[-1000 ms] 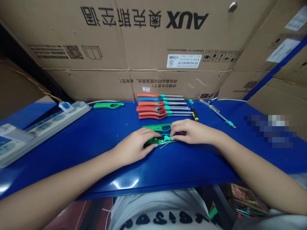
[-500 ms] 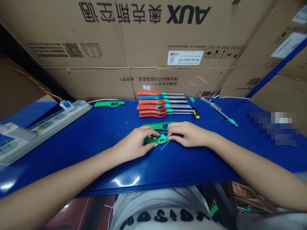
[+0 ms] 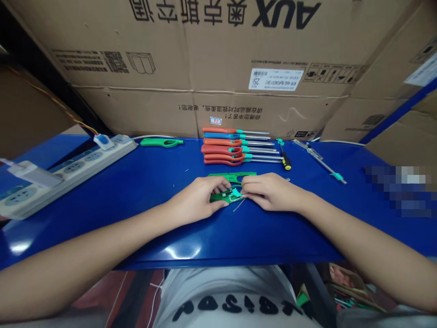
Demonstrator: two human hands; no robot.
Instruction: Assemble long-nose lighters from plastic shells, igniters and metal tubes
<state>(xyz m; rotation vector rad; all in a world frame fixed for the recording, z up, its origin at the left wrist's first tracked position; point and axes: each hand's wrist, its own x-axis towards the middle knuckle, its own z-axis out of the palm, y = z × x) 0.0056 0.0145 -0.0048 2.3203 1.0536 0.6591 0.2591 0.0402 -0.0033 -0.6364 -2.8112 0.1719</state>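
Note:
In the head view, my left hand is closed on the left part of a green lighter handle half, thumb on the near edge and fingers at the far side. A turquoise trigger piece and thin wires sit in this shell. My right hand pinches at the shell's right end; what lies between thumb and forefinger is too small to make out. Just beyond both hands lies a second green handle half. A thin grey rod or wire sticks out toward me below the shell.
Assembled long-nosed lighters lie in a row at the back, beside a black-and-yellow screwdriver. Another green handle piece is at back left, near a white power strip. Metal tube parts lie right. Cardboard walls the back.
The camera view has shifted, so the whole scene sits a little further right and higher. Both hands stay at the green shell, with hardly any visible movement of their own.

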